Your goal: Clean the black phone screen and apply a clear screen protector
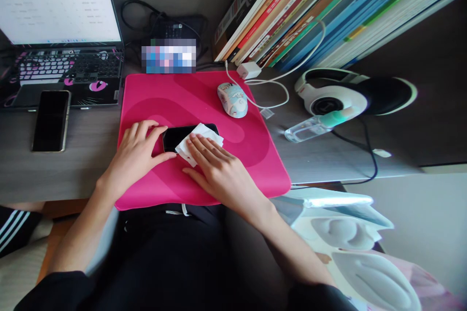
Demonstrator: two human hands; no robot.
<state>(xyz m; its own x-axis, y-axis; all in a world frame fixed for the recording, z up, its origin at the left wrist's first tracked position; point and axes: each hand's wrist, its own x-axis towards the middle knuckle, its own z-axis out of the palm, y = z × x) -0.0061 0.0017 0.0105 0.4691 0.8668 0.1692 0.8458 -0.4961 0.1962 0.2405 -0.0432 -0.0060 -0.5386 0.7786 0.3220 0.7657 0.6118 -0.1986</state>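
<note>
A black phone (pixel 175 136) lies flat on the pink mouse pad (pixel 189 97). My left hand (pixel 136 150) grips the phone's left end, fingers on its far edge and thumb on its near edge. My right hand (pixel 215 165) lies with fingers stretched flat, pressing a white wipe (pixel 202 132) onto the phone's screen. The wipe covers the right part of the phone.
A patterned mouse (pixel 232 99) sits at the pad's far right. A second phone (pixel 51 120) lies left beside the laptop (pixel 60 24). White headphones (pixel 335 97), a small spray bottle (pixel 314 127), a charger with cable (pixel 248 70) and leaning books (pixel 310 5) stand to the right.
</note>
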